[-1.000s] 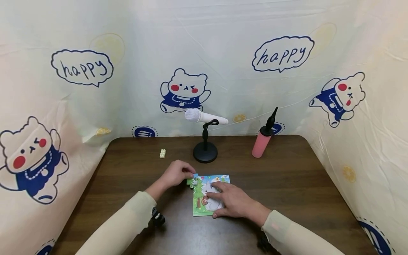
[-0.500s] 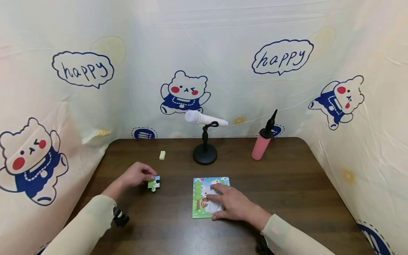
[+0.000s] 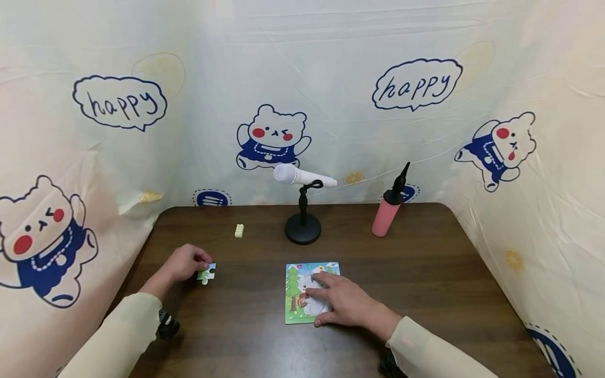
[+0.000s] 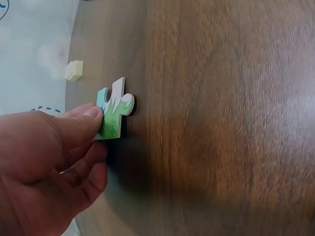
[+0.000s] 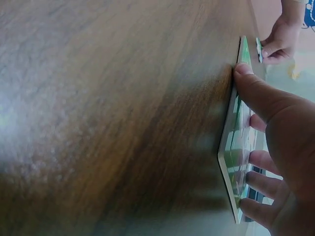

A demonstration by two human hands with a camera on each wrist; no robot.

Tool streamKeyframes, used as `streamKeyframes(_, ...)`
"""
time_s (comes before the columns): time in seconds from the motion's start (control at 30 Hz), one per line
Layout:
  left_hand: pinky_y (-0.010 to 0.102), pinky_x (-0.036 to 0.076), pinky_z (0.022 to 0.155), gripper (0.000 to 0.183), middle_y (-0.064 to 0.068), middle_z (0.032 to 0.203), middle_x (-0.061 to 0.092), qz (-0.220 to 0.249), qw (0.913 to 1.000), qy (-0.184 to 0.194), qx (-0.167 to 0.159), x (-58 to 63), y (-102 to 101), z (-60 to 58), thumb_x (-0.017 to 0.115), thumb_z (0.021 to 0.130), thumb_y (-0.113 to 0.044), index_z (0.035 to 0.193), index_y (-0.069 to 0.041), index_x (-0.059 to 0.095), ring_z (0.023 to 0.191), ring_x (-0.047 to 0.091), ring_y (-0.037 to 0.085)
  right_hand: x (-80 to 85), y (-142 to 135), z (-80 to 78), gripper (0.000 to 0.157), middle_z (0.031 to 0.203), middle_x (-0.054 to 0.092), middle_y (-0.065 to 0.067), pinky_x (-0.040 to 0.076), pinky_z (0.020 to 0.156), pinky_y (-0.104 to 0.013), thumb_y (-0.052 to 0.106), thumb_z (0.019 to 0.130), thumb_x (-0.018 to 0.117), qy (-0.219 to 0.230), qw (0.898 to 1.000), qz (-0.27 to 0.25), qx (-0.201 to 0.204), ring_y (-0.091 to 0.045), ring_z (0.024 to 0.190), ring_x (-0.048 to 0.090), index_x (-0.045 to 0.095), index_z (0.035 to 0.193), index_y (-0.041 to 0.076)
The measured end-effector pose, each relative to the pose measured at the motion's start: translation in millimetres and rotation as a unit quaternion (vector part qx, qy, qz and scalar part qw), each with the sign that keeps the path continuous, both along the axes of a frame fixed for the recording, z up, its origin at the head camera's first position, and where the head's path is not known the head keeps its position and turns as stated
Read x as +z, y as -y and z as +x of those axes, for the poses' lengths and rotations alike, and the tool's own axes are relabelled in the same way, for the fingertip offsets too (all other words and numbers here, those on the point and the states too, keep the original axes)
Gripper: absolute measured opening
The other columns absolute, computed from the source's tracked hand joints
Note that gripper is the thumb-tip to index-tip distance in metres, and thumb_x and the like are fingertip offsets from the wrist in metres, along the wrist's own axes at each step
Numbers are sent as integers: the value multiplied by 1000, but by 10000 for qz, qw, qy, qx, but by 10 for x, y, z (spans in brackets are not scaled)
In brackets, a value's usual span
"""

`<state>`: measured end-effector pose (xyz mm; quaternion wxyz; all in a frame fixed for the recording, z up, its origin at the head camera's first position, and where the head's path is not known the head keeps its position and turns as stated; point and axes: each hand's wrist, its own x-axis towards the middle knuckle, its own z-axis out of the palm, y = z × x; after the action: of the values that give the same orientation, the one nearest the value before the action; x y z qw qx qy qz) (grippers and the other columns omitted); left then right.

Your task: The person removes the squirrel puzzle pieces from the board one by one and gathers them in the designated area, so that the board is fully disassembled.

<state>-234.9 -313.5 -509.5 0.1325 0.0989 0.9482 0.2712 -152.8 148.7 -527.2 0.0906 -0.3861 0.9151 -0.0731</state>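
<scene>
On the left of the table, my left hand (image 3: 185, 262) pinches a jigsaw puzzle piece (image 4: 114, 115) by one edge between thumb and fingers. The piece shows green and pale blue print, with a rounded knob and a notch; it is held close over the wood. Fingers spread, my right hand (image 3: 347, 299) rests on a jigsaw puzzle board (image 3: 294, 286) lying flat at the middle. In the right wrist view its thumb touches the board's near edge. Trees and a white animal are printed on the board, partly covered by the hand.
Behind the board stands a white microphone (image 3: 307, 176) on a black stand (image 3: 302, 229). A pink hand pump (image 3: 385, 218) with a black nozzle is at the back right. A small cream toy brick (image 3: 239, 231) lies back left. Printed cloth (image 3: 331, 52) hangs around the table.
My left hand has carried the puzzle piece from the board's upper left corner out to the left. My right hand has stayed on the board.
</scene>
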Motion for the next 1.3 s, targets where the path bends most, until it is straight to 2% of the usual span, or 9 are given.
streamKeyframes(0.13,36,49,75,6,4,86,73,-142,9998,-140,35,-30,34,-12,74,89,-3,94,-5,79,81,60,18,8,8,6,74,161,42,-6,41,114,-48,72,87,64,20,10000,-20,-1,-25,146,41,51,151,36)
streamKeyframes(0.33,36,49,74,4,1,83,72,-118,9997,-195,86,-84,51,4,76,88,-6,91,-6,78,79,59,17,-8,1,17,74,162,41,-5,40,115,-49,72,88,63,63,10000,-9,-3,-24,147,40,50,151,38)
streamKeyframes(0.57,39,51,75,5,4,87,73,-98,9997,-211,-4,-58,39,-14,74,90,-4,93,-5,78,81,60,19,-6,-3,6,74,163,39,-4,40,115,-51,74,88,61,152,9999,19,-66,-24,147,39,47,152,40)
streamKeyframes(0.73,38,52,74,8,3,90,71,-134,9995,-276,114,-33,-51,-51,71,95,-11,99,-7,76,81,60,19,4,-8,-6,74,162,40,-3,40,115,-51,74,87,62,234,9996,-33,-120,-24,147,39,50,151,38)
streamKeyframes(0.87,40,52,77,11,2,92,71,-5,9977,-672,-1,36,-358,-47,68,98,-17,102,-10,75,83,61,18,28,-44,-5,73,163,39,-3,39,115,-53,73,87,64,420,9985,-246,-236,-24,149,37,52,149,37)
streamKeyframes(0.97,43,53,81,12,1,95,72,250,9945,-973,-300,113,-718,27,69,97,-17,104,-10,75,88,63,18,49,-110,-1,72,163,39,-5,38,115,-55,71,87,66,456,9976,-392,-343,-26,149,37,55,148,35)
streamKeyframes(1.03,43,54,84,13,0,98,72,439,9925,-1033,-487,163,-970,105,70,97,-16,106,-9,75,90,64,17,61,-172,1,71,163,39,-6,38,115,-56,69,87,67,465,9970,-453,-428,-28,149,37,56,147,34)
streamKeyframes(1.17,39,54,83,15,-3,98,70,829,9923,-664,-638,223,-1423,255,70,98,-17,111,-11,75,89,62,14,45,-316,-8,73,163,37,-7,38,115,-56,68,85,71,469,9961,-490,-569,-30,149,37,56,148,32)
streamKeyframes(1.3,36,53,83,18,-3,100,69,1097,9917,-278,-609,207,-1766,316,68,99,-17,115,-11,73,89,60,14,-7,-436,-35,77,165,34,-6,37,115,-56,68,83,72,486,9955,-608,-545,-30,151,34,53,150,34)
